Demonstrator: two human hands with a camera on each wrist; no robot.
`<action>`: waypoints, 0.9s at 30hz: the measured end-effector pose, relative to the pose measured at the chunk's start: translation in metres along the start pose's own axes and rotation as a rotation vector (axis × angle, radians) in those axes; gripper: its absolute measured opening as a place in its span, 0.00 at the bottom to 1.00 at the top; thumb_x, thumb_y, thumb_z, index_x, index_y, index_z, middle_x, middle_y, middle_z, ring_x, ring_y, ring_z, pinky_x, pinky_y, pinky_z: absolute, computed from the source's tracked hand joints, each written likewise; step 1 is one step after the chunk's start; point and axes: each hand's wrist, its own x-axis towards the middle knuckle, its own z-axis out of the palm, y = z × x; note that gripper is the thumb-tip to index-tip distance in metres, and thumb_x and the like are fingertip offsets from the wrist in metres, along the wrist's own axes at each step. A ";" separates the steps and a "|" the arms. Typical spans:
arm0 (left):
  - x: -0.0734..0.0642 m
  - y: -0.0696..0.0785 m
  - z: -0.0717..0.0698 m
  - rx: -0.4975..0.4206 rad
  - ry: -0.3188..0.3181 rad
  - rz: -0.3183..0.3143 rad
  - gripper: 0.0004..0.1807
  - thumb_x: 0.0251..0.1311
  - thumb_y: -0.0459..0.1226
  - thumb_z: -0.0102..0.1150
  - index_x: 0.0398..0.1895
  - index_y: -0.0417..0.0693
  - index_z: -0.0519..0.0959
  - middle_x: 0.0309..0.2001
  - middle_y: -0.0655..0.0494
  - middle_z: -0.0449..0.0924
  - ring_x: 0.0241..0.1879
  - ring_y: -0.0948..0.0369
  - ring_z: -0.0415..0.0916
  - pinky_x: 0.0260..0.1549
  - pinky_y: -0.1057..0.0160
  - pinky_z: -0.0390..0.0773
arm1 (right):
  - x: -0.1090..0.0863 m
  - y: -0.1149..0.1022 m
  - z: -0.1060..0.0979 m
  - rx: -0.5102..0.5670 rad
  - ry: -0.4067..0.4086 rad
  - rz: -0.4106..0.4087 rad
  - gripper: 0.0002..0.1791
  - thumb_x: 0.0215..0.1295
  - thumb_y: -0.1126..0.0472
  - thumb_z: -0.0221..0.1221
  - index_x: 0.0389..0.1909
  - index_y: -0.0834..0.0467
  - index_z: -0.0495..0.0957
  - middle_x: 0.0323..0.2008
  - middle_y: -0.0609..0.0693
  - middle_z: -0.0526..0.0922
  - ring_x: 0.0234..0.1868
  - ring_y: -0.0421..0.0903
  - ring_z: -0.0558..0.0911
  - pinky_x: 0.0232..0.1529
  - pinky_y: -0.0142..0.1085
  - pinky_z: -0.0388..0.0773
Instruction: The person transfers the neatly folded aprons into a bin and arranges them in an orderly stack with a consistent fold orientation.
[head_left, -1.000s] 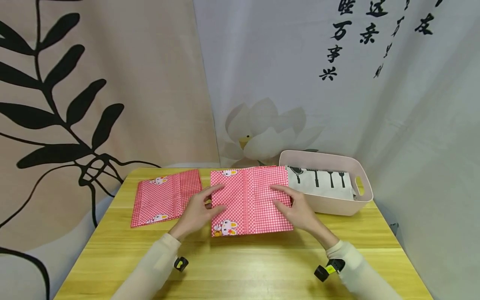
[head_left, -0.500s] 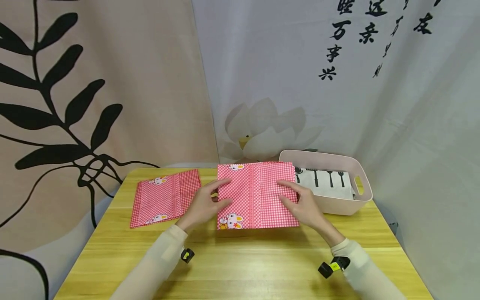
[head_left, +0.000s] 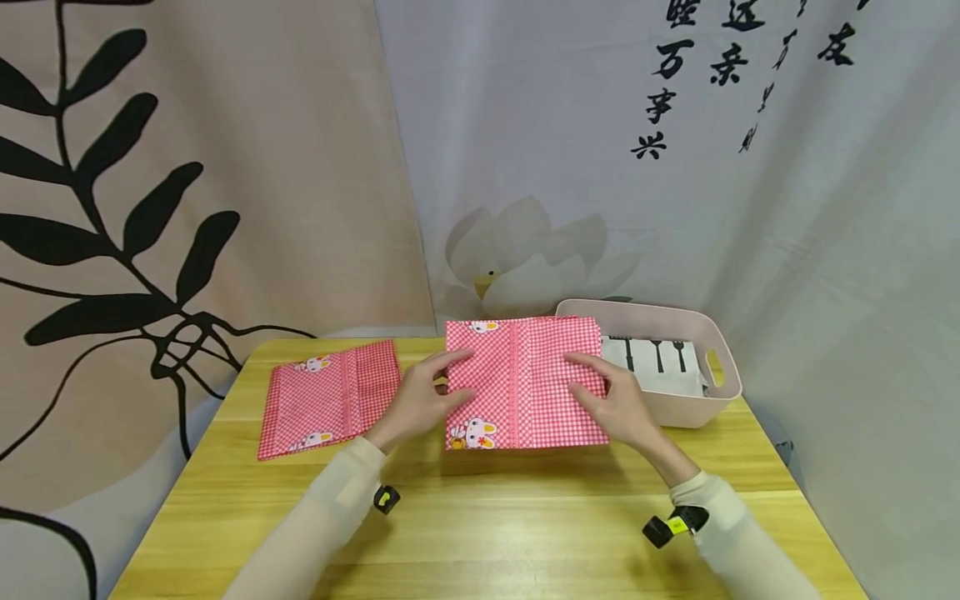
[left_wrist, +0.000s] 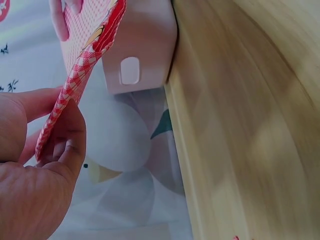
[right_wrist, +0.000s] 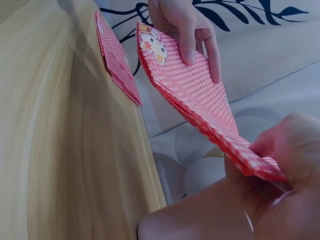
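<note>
A folded red-and-white checked cloth (head_left: 536,387) with rabbit prints is held up above the table by both hands. My left hand (head_left: 426,398) pinches its left edge, thumb on the near face and other fingers behind. At the right edge, my right hand (head_left: 621,407) grips it the same way. The right wrist view shows the cloth (right_wrist: 192,92) as several layers, bending slightly near the right hand (right_wrist: 292,170). Another folded checked cloth (head_left: 330,400) with rabbit prints lies flat on the table to the left.
A pale pink plastic basket (head_left: 678,410) with side handle holes stands at the back right. In it lies a white cloth (head_left: 667,368) with dark utensil prints. The held cloth covers part of the basket. The wooden table (head_left: 495,533) meets a printed curtain behind.
Both hands have moved the held cloth to the right and slightly upward, nearer the basket, covering more of the white cloth. The cloth on the left has stayed put.
</note>
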 end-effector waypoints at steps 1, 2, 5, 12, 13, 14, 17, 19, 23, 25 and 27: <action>0.001 0.000 0.000 0.003 0.000 0.008 0.37 0.72 0.37 0.78 0.83 0.55 0.76 0.82 0.49 0.76 0.71 0.48 0.84 0.67 0.55 0.89 | 0.000 0.000 -0.001 -0.002 0.002 -0.001 0.28 0.78 0.66 0.68 0.77 0.58 0.80 0.76 0.62 0.82 0.59 0.59 0.90 0.62 0.31 0.87; 0.002 0.000 0.001 0.007 0.002 0.013 0.37 0.72 0.38 0.78 0.82 0.55 0.76 0.82 0.50 0.77 0.71 0.48 0.83 0.68 0.53 0.89 | 0.000 0.000 -0.002 -0.005 0.005 -0.003 0.28 0.78 0.66 0.68 0.77 0.59 0.80 0.76 0.63 0.82 0.59 0.59 0.90 0.62 0.31 0.87; 0.005 0.001 0.002 0.011 0.003 0.024 0.37 0.72 0.38 0.78 0.82 0.55 0.77 0.81 0.49 0.77 0.70 0.48 0.84 0.68 0.50 0.89 | 0.001 0.001 -0.004 -0.012 0.014 -0.005 0.28 0.78 0.66 0.68 0.76 0.59 0.81 0.75 0.62 0.83 0.60 0.59 0.90 0.63 0.31 0.86; 0.007 0.003 0.003 0.012 0.003 0.041 0.37 0.72 0.37 0.78 0.83 0.53 0.76 0.81 0.46 0.76 0.67 0.47 0.86 0.67 0.50 0.90 | 0.002 0.004 -0.006 -0.027 0.022 -0.003 0.27 0.77 0.66 0.68 0.75 0.59 0.82 0.74 0.63 0.85 0.62 0.62 0.90 0.63 0.30 0.85; 0.007 0.003 0.004 0.009 0.003 0.041 0.37 0.71 0.36 0.78 0.82 0.53 0.76 0.81 0.46 0.77 0.67 0.47 0.86 0.67 0.51 0.90 | 0.002 0.004 -0.006 -0.030 0.024 -0.005 0.27 0.78 0.66 0.68 0.75 0.59 0.82 0.73 0.63 0.85 0.62 0.62 0.90 0.64 0.30 0.84; 0.008 0.002 0.004 0.009 0.003 0.040 0.37 0.71 0.37 0.78 0.82 0.53 0.76 0.81 0.46 0.77 0.66 0.47 0.86 0.67 0.51 0.90 | 0.002 0.005 -0.006 -0.034 0.025 -0.007 0.27 0.78 0.66 0.68 0.75 0.59 0.82 0.73 0.63 0.85 0.63 0.62 0.89 0.65 0.30 0.84; 0.009 0.002 0.006 0.007 0.004 0.037 0.38 0.71 0.36 0.78 0.83 0.52 0.76 0.80 0.45 0.77 0.65 0.48 0.87 0.65 0.52 0.91 | 0.002 0.006 -0.007 -0.039 0.029 -0.008 0.27 0.77 0.66 0.69 0.75 0.58 0.82 0.73 0.62 0.85 0.67 0.63 0.88 0.69 0.35 0.82; 0.009 0.002 0.006 0.010 0.006 0.034 0.38 0.71 0.36 0.78 0.82 0.53 0.76 0.80 0.46 0.77 0.64 0.48 0.87 0.66 0.51 0.91 | 0.002 0.007 -0.007 -0.045 0.033 -0.008 0.27 0.77 0.67 0.69 0.75 0.58 0.82 0.73 0.61 0.86 0.70 0.63 0.87 0.73 0.41 0.82; 0.012 0.000 0.008 0.012 0.005 0.027 0.37 0.71 0.36 0.78 0.82 0.53 0.77 0.80 0.47 0.77 0.62 0.49 0.87 0.66 0.48 0.90 | 0.002 0.008 -0.007 -0.054 0.039 -0.006 0.28 0.76 0.67 0.69 0.75 0.58 0.82 0.73 0.62 0.86 0.72 0.64 0.85 0.77 0.57 0.80; 0.013 -0.001 0.008 0.019 0.008 0.026 0.37 0.71 0.36 0.78 0.82 0.54 0.77 0.80 0.47 0.78 0.62 0.49 0.88 0.64 0.49 0.91 | 0.002 0.009 -0.008 -0.055 0.040 -0.002 0.28 0.76 0.67 0.69 0.75 0.58 0.82 0.73 0.62 0.85 0.73 0.64 0.85 0.77 0.61 0.79; 0.014 -0.002 0.008 0.027 0.007 0.019 0.37 0.71 0.37 0.78 0.82 0.55 0.77 0.80 0.48 0.78 0.61 0.49 0.88 0.62 0.53 0.92 | 0.003 0.009 -0.008 -0.056 0.041 0.003 0.28 0.76 0.66 0.69 0.75 0.58 0.82 0.73 0.62 0.85 0.72 0.64 0.85 0.77 0.59 0.79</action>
